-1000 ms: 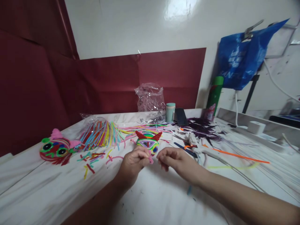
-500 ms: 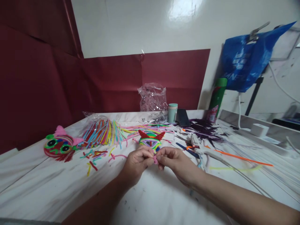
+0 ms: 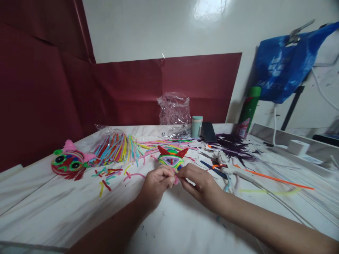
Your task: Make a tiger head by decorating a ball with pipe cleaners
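Note:
My left hand pinches a small pink piece between thumb and fingers, low in the middle of the view. My right hand meets it from the right, fingertips bent together at the same pink piece; whether they grip it is hard to make out. Just behind both hands lies a colourful striped pipe-cleaner face with two red pointed ears, its lower edge partly covered by the fingers. A second face, with pink ears and large black eyes, rests at the left of the white marbled table.
Cut pipe-cleaner bits and a bundle of long ones lie left of centre. At the right are a glue gun, blue-handled scissors and purple shreds. Farther back stand a green cup and a phone.
My right hand's fingers have shifted and drawn closer together over the pink piece. My left hand keeps nearly the same pose. The whole view has moved slightly.

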`<state>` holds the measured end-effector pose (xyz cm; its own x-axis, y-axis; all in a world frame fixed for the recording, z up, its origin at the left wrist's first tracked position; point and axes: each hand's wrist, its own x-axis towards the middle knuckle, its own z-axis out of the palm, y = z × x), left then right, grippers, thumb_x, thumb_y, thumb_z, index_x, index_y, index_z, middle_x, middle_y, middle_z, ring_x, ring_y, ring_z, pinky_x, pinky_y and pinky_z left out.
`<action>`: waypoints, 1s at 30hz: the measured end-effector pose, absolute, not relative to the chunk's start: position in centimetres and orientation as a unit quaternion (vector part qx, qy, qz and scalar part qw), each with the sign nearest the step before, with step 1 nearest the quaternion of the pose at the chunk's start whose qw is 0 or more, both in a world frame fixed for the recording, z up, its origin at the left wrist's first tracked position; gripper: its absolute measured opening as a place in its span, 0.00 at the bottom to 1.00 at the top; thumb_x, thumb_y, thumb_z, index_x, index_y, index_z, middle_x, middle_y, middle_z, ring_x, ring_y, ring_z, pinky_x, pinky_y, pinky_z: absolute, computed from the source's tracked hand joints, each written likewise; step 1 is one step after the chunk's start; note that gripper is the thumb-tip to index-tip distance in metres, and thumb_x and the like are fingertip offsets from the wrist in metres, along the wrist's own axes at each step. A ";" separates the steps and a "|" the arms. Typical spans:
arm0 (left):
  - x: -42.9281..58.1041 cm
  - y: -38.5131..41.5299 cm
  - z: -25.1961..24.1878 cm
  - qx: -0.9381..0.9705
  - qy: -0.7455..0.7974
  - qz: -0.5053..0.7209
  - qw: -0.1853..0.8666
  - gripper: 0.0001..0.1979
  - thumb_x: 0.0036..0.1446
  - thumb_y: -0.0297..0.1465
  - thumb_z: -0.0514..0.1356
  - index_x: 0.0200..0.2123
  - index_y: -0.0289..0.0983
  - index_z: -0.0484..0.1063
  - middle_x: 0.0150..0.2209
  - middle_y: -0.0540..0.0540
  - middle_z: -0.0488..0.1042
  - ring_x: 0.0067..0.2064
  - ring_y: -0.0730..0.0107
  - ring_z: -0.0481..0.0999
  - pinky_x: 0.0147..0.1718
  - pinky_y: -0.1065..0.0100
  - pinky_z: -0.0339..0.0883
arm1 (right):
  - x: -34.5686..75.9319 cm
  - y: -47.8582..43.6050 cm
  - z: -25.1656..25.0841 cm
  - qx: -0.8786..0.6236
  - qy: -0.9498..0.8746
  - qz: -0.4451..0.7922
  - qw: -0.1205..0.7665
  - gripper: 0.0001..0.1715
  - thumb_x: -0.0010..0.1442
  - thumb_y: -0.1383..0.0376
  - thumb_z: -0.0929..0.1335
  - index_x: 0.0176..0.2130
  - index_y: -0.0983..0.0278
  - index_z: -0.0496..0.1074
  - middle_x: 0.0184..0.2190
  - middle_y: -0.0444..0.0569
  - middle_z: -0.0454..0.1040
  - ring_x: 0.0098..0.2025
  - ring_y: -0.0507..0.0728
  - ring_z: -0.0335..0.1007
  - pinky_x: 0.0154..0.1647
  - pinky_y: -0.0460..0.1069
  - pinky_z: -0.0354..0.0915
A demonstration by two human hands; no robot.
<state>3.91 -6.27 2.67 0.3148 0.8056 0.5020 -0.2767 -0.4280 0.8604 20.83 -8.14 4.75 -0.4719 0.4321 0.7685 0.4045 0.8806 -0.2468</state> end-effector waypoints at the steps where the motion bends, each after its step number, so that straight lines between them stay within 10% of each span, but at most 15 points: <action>1: 3.9 -6.3 2.7 0.638 0.207 0.551 0.496 0.08 0.47 0.23 0.60 0.18 0.36 0.70 0.27 0.48 0.67 0.35 0.67 0.66 0.37 0.66 0.59 | 20.8 -8.1 4.7 -0.233 -0.861 -0.002 0.451 0.09 0.60 0.73 0.61 0.34 0.66 0.70 0.28 0.52 0.72 0.31 0.54 0.67 0.31 0.47 0.64; 16: 3.7 -6.2 2.9 0.638 0.206 0.557 0.491 0.07 0.46 0.23 0.61 0.18 0.36 0.71 0.28 0.48 0.67 0.34 0.68 0.66 0.34 0.68 0.59 | 19.7 -7.6 4.6 -0.367 -0.726 0.349 0.465 0.07 0.53 0.64 0.66 0.27 0.66 0.69 0.23 0.45 0.70 0.26 0.51 0.65 0.28 0.46 0.62; 30: 4.1 -6.6 3.3 0.482 0.192 0.486 0.703 0.07 0.41 0.26 0.65 0.17 0.33 0.70 0.22 0.51 0.64 0.25 0.77 0.60 0.28 0.71 0.54 | 20.9 -7.2 4.6 -0.178 -0.882 -0.060 0.432 0.06 0.62 0.71 0.60 0.37 0.64 0.66 0.30 0.51 0.72 0.33 0.54 0.65 0.33 0.49 0.64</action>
